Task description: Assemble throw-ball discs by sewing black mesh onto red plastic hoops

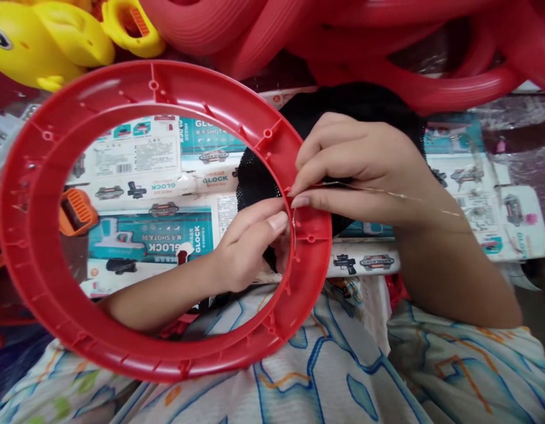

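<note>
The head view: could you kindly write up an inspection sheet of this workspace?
Surface: printed cardboard, beneath the ring.
Things in hand: that red ring, hollow side facing the camera; a thin strand.
Clutter: black mesh, orange piece, yellow toy.
Hands: left hand at the ring's inner wall, grip partly hidden; right hand pinching the strand.
Cables: nothing seen besides the strand.
Surroundings: red tubes beyond the ring; patterned clothing nearest the camera.

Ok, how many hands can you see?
2. The left hand is at the inner right edge of the red ring; the right hand is over its right side.
</note>
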{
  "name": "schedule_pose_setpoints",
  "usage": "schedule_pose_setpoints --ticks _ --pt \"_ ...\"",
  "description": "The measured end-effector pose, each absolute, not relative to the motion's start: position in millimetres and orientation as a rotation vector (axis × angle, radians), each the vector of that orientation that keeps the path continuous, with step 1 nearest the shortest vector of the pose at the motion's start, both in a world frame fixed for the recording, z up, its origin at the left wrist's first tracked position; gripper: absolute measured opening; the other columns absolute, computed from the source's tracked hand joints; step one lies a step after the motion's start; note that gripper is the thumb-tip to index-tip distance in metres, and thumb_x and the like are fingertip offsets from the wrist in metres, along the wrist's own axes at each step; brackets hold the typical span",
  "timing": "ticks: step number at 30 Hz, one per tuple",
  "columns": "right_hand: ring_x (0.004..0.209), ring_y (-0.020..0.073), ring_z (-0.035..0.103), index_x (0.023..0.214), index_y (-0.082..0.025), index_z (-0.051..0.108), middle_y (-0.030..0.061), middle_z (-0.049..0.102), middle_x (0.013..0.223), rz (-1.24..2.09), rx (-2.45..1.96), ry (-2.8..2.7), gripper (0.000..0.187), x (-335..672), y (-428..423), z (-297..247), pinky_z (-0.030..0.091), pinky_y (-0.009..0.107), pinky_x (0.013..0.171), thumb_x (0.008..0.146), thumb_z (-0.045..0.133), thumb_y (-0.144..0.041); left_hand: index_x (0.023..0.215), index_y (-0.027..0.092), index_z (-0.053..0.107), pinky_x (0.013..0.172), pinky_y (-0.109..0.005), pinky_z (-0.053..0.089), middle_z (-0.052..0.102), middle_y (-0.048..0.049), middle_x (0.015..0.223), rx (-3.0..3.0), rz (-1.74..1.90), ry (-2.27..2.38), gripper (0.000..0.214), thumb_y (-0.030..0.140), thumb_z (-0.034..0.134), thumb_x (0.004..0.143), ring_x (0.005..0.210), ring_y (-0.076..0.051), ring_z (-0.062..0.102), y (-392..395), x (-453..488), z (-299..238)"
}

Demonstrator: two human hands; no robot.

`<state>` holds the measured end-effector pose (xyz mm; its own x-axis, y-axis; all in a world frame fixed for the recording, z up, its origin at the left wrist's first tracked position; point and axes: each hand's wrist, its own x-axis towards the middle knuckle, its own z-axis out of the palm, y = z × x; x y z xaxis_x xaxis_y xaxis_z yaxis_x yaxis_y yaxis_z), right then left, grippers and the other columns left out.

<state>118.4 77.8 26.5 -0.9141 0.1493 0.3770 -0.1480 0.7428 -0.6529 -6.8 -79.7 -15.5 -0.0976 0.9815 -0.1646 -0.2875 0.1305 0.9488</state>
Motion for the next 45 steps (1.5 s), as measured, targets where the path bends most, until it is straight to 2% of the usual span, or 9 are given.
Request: schedule_pose_setpoints --ticks 4,8,14,19,25,30,38,42,45 --pt "0.088 0.0128 0.058 0.082 -0.024 0.07 0.0001 0.068 0.089 0.97 -0.028 -2.544 0.015 121 77 30 0.049 0.026 0.08 0.092 0.061 -0.03 0.096 0.015 0.064 0.052 -0.018 0.052 0.068 -0.0002 0.074 0.883 1.369 0.938 0.025 0.031 0.073 0.08 0.06 -0.01 0.062 -76 -10 -14" --pt "0.085 0.011 0.059 0.083 -0.022 0.07 -0.001 0.067 0.086 0.883 -0.003 -2.555 0.013 120 78 27 0.048 0.025 0.079 0.091 0.062 -0.028 0.095 0.016 0.063 0.054 -0.016 0.053 0.069 0.0008 0.076 0.881 1.379 1.054 0.02 0.019 0.071 0.077 0.063 -0.009 0.064 -75 -6 -11" --pt "0.078 0.0116 0.061 0.08 -0.022 0.07 0.0 0.064 0.084 0.906 -0.069 -2.41 0.011 120 76 25 0.051 0.026 0.072 0.086 0.07 -0.032 0.092 0.017 0.06 0.051 -0.02 0.052 0.067 0.001 0.071 0.803 1.293 1.258 0.014 0.022 0.059 0.079 0.061 -0.012 0.064 -76 2 -12" --pt "0.07 0.011 0.06 0.076 -0.023 0.071 -0.0005 0.065 0.078 1.125 -0.077 -2.361 0.008 119 76 27 0.051 0.024 0.065 0.084 0.071 -0.024 0.09 0.017 0.058 0.05 -0.018 0.047 0.06 0.0026 0.069 0.785 1.192 1.239 0.016 0.023 0.057 0.075 0.057 -0.009 0.056 -75 4 -8" --pt "0.066 0.0081 0.057 0.074 -0.018 0.072 -0.0014 0.064 0.076 1.239 -0.167 -2.201 0.006 112 72 20 0.051 0.022 0.066 0.077 0.077 -0.017 0.086 0.018 0.052 0.052 -0.022 0.042 0.056 0.0017 0.07 0.956 0.921 1.326 0.01 0.026 0.053 0.08 0.059 -0.011 0.051 -79 2 -4" --pt "0.07 0.0106 0.061 0.072 -0.02 0.072 -0.0019 0.066 0.077 1.202 -0.268 -2.179 0.008 109 68 16 0.053 0.026 0.069 0.076 0.079 -0.018 0.088 0.018 0.052 0.051 -0.023 0.04 0.054 0.0023 0.069 1.019 0.896 1.372 0.014 0.031 0.052 0.082 0.057 -0.011 0.048 -82 2 -4" --pt "0.066 0.0146 0.06 0.069 -0.022 0.072 0.0009 0.067 0.075 1.101 -0.319 -2.174 0.009 109 71 13 0.053 0.03 0.062 0.075 0.079 -0.019 0.085 0.02 0.049 0.047 -0.023 0.035 0.054 0.0031 0.064 1.069 0.838 1.364 0.013 0.032 0.048 0.086 0.053 -0.011 0.047 -82 3 6" --pt "0.07 0.0149 0.061 0.071 -0.023 0.072 0.0006 0.067 0.079 1.025 -0.32 -2.206 0.008 109 69 14 0.054 0.03 0.067 0.076 0.077 -0.019 0.105 0.019 0.046 0.046 -0.023 0.036 0.058 0.0044 0.066 1.035 0.91 1.351 0.018 0.029 0.046 0.089 0.05 -0.01 0.05 -87 7 11" --pt "0.071 0.0143 0.061 0.074 -0.023 0.073 0.0007 0.067 0.081 0.986 -0.351 -2.167 0.006 109 67 12 0.053 0.029 0.067 0.077 0.077 -0.021 0.12 0.02 0.032 0.046 -0.022 0.038 0.059 0.0064 0.064 0.966 0.977 1.347 0.035 0.028 0.047 0.09 0.048 -0.01 0.053 -90 10 11"
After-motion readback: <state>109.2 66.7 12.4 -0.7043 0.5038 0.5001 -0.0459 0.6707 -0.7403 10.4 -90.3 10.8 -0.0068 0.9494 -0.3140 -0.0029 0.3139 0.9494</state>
